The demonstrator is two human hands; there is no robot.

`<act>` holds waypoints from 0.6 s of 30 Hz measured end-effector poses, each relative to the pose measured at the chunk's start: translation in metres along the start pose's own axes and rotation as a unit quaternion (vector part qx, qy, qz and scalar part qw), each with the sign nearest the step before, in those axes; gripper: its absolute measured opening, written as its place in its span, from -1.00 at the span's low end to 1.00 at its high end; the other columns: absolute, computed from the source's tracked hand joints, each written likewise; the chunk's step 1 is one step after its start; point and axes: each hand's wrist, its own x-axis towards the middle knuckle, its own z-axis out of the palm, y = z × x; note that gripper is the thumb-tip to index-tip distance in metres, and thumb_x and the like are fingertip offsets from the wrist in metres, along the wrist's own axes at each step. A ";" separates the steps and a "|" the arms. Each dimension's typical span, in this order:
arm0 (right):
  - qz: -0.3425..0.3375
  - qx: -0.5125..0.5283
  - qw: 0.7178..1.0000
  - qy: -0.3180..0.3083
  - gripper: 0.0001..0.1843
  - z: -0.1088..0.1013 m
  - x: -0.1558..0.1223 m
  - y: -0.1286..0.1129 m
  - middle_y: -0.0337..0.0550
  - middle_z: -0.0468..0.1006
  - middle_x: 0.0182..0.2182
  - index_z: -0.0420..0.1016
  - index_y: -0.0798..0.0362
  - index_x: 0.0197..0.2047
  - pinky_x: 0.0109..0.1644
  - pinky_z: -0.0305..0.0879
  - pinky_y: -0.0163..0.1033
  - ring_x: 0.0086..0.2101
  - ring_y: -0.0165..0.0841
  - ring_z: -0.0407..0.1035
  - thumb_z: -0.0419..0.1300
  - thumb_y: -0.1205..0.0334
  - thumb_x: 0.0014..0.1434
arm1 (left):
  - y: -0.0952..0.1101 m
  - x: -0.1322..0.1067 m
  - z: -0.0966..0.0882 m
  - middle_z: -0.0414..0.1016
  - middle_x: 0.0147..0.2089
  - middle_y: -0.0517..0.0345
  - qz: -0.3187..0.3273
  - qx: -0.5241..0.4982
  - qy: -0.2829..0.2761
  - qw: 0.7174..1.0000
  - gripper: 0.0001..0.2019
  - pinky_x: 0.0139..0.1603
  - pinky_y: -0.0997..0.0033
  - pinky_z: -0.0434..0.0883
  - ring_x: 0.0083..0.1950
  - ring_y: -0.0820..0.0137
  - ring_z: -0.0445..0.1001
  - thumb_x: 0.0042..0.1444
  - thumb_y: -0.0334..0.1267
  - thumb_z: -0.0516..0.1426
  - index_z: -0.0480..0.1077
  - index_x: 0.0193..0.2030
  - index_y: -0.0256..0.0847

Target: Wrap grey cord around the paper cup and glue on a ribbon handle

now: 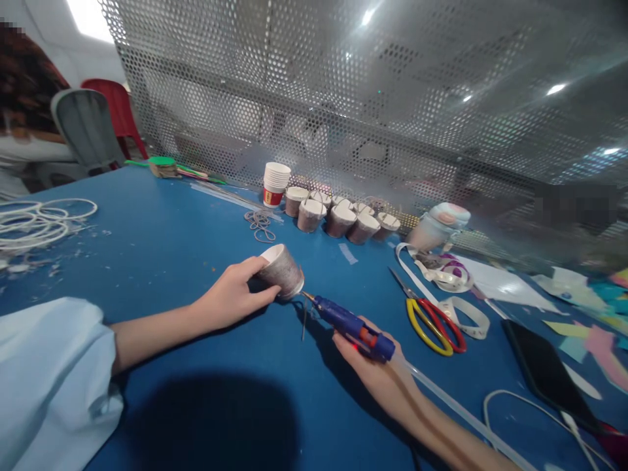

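Note:
My left hand (243, 288) grips a small paper cup (283, 273) wrapped in greyish-brown material, tilted with its white mouth toward the upper left. In my right hand (377, 373) is a blue hot glue gun (343, 320), a long clear glue stick (451, 402) running out of its back. Its nozzle is at the lower edge of the cup; whether it touches, I cannot tell. A thin dark strand (303, 320) hangs just below the nozzle. Beyond the cup stand several similar wrapped cups (338, 219) with thin handles.
Behind stand stacked white cups (276, 176) and a perforated metal panel (318, 98). Scissors (426, 320), measuring tape (464, 314), a phone (544, 366) and a cable (524, 402) lie at right. White cord (44, 219) is coiled at left; a person (29, 91) sits beyond.

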 end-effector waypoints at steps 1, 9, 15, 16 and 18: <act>-0.003 0.002 1.000 0.004 -0.71 0.000 0.000 0.000 -0.32 0.28 -0.59 0.36 0.07 -0.41 -0.49 0.13 -0.36 -0.56 -0.47 0.12 0.14 0.00 0.13 | 0.001 0.000 0.000 0.43 -0.39 0.20 -0.001 -0.004 0.000 1.000 -0.83 -0.28 0.44 0.32 -0.37 0.42 0.37 0.04 -0.15 0.11 0.32 -0.34 -0.21; -0.016 0.008 1.000 0.002 -0.71 0.002 0.001 0.000 -0.28 0.32 -0.57 0.37 0.07 -0.43 -0.49 0.16 -0.36 -0.55 -0.46 0.15 0.16 0.01 0.12 | 0.003 -0.001 -0.002 0.43 -0.39 0.21 0.001 -0.021 -0.007 1.000 -0.86 -0.27 0.43 0.33 -0.38 0.41 0.37 0.01 -0.17 0.12 0.33 -0.37 -0.21; -0.012 0.002 1.000 0.018 -0.70 0.003 0.000 0.006 -0.27 0.34 -0.56 0.37 0.06 -0.42 -0.47 0.17 -0.34 -0.54 -0.44 0.19 0.15 -0.02 0.13 | 0.002 -0.002 -0.004 0.49 -0.34 0.18 -0.006 -0.040 -0.021 0.999 -0.86 -0.23 0.42 0.35 -0.32 0.38 0.42 0.01 -0.19 0.12 0.36 -0.32 -0.20; -0.014 -0.001 1.000 0.021 -0.70 0.003 -0.001 0.006 -0.27 0.33 -0.57 0.36 0.05 -0.42 -0.47 0.17 -0.33 -0.54 -0.43 0.18 0.15 -0.02 0.13 | 0.002 -0.002 -0.004 0.49 -0.34 0.18 -0.005 -0.042 -0.022 0.999 -0.86 -0.23 0.42 0.35 -0.32 0.38 0.42 0.01 -0.19 0.12 0.36 -0.32 -0.21; -0.028 -0.013 0.999 0.018 -0.72 0.003 -0.002 0.002 -0.28 0.31 -0.58 0.35 0.04 -0.44 -0.47 0.17 -0.33 -0.55 -0.43 0.17 0.14 0.00 0.13 | 0.003 -0.002 -0.005 0.49 -0.34 0.18 -0.004 -0.045 -0.022 0.999 -0.86 -0.24 0.43 0.35 -0.33 0.38 0.42 0.01 -0.19 0.13 0.36 -0.33 -0.21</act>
